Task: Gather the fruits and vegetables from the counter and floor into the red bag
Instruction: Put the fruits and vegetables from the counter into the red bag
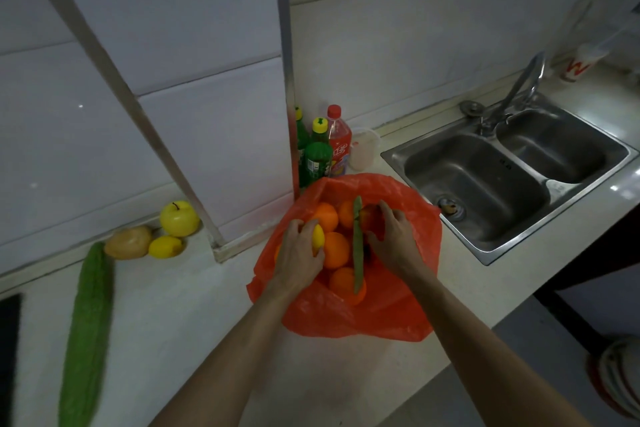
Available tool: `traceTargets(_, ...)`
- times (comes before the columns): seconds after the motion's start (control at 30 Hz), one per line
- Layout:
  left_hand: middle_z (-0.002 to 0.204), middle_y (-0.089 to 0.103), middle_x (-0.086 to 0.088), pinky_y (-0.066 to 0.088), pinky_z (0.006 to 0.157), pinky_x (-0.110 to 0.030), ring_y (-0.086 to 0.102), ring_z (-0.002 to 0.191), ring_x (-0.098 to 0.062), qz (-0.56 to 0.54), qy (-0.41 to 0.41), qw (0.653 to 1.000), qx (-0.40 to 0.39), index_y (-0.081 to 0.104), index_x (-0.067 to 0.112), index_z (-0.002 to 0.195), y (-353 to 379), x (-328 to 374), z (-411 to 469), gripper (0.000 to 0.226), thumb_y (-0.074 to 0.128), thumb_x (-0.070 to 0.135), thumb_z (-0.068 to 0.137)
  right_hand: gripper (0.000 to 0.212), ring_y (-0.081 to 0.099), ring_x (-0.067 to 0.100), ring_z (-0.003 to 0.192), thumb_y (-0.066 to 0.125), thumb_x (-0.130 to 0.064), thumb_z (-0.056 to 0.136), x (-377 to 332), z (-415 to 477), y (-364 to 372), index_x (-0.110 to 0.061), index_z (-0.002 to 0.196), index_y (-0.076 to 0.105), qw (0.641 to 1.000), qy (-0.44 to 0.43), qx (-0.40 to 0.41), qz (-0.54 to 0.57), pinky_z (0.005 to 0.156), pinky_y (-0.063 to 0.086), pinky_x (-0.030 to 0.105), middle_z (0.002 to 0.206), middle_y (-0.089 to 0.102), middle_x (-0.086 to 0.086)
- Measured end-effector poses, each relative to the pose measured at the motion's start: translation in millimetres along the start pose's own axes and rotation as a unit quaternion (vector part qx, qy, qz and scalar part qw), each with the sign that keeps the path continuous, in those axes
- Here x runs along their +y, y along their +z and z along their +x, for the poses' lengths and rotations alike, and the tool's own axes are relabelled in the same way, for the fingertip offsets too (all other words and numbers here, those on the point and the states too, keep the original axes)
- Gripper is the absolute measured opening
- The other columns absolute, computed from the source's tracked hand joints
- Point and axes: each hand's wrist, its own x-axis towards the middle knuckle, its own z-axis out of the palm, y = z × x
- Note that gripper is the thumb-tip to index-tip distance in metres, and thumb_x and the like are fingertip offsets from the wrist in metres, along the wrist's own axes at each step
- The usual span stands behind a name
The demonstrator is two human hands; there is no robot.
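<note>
Far left of the red bag (346, 322), I am seeing a green gourd (88, 333), a potato (128, 242), a loose lemon (165, 247) and a yellow apple (179, 218) lying uncollected on the counter. Over the bag, the left hand (298, 255) is clamping its fingers round a second lemon (318, 236). Oranges (335, 250) and a bean pod (357, 246) are already sitting inside. The right hand (394, 239) is spreading its fingers over a fruit there, and I cannot tell whether it is gripping. Bottles (317, 156) are crowding just behind the bag, and a sink (485, 184) is lying to its right.

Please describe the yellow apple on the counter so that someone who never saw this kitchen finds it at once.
From the red plastic bag on the pale counter, look left past the slanted metal bar to the wall. Of the three pieces, the round yellow apple stands nearest the bar, bigger than the oval yellow lemon, with a dark stem.
</note>
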Motion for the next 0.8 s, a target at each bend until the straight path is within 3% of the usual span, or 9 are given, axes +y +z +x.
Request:
traceTargets(0.13,0.118,0.05,-0.009,0.041,0.091,-0.03,0.051,0.111,-0.026,-0.007,0.019,0.999,0.032,0.049,0.015,0.127,-16,-2,-8,0.047,0.062,0.019,0.082,0.068,0.037,0.03,0.129,0.06,-0.029,0.089,-10,-17,-9,-0.025,0.146,0.023,0.999,-0.028,0.015,-0.029,0.097,0.046,0.041,0.144,0.034,0.011)
traceTargets(0.3,0.137,0.047,-0.006,0.043,0.101,-0.04,0.044,0.126,-0.023,0.002,-0.016,0.998,0.055,0.038,0.019,0.139,-46,-25,-35,0.057,0.058,0.027,0.086,0.059,0.055,0.021,0.099,0.057,-0.029,0.092,-34,-58,0,-0.022,0.144,0.03,0.992,-0.114,0.021,-0.04,0.07,0.052,0.028,0.123,0.05,0.007)
traceTargets(0.37,0.139,0.048,-0.004,0.042,0.102,-0.038,0.044,0.128,-0.022,0.015,-0.018,0.998,0.06,0.038,0.021,0.139,-59,-41,-49,0.057,0.054,0.031,0.085,0.058,0.055,0.019,0.103,0.057,-0.03,0.091,-49,-74,9,-0.025,0.142,0.031,0.99,-0.136,0.002,-0.044,0.071,0.051,0.026,0.133,0.046,0.009)
traceTargets(0.43,0.139,0.048,-0.001,0.041,0.101,-0.035,0.044,0.128,-0.022,0.035,-0.027,0.997,0.066,0.039,0.024,0.138,-72,-59,-64,0.055,0.051,0.035,0.085,0.051,0.048,0.021,0.118,0.061,-0.029,0.088,-69,-87,20,-0.027,0.134,0.039,0.985,-0.166,0.003,-0.05,0.077,0.054,0.031,0.149,0.03,0.01)
traceTargets(0.5,0.134,0.05,-0.002,0.045,0.097,-0.037,0.047,0.124,-0.023,0.023,-0.068,0.994,0.078,0.037,0.024,0.14,-88,-76,-79,0.058,0.055,0.033,0.086,0.051,0.041,0.029,0.127,0.065,-0.025,0.085,-93,-98,29,-0.021,0.132,0.047,0.98,-0.193,0.0,-0.045,0.081,0.053,0.041,0.141,0.042,0.009)
traceTargets(0.63,0.118,0.054,-0.004,0.048,0.085,-0.037,0.053,0.11,-0.025,0.039,-0.112,0.989,0.091,0.035,0.023,0.14,-120,-111,-103,0.061,0.059,0.026,0.084,0.048,0.059,0.028,0.103,0.059,-0.03,0.083,-140,-108,57,-0.019,0.129,0.05,0.968,-0.246,-0.05,-0.014,0.077,0.053,0.037,0.119,0.057,0.007)
traceTargets(0.7,0.119,0.054,-0.005,0.048,0.084,-0.037,0.052,0.11,-0.025,0.044,-0.126,0.986,0.099,0.035,0.022,0.14,-135,-127,-113,0.06,0.059,0.028,0.085,0.047,0.058,0.024,0.103,0.055,-0.034,0.086,-161,-110,73,-0.025,0.13,0.045,0.962,-0.263,-0.07,-0.006,0.077,0.053,0.034,0.119,0.056,0.003)
traceTargets(0.8,0.117,0.055,-0.006,0.048,0.083,-0.037,0.053,0.11,-0.025,0.046,-0.148,0.982,0.11,0.037,0.021,0.138,-155,-154,-121,0.058,0.06,0.028,0.085,0.049,0.052,0.019,0.117,0.05,-0.037,0.09,-195,-110,94,-0.03,0.136,0.038,0.947,-0.308,-0.093,-0.021,0.088,0.049,0.027,0.134,0.049,-0.001)
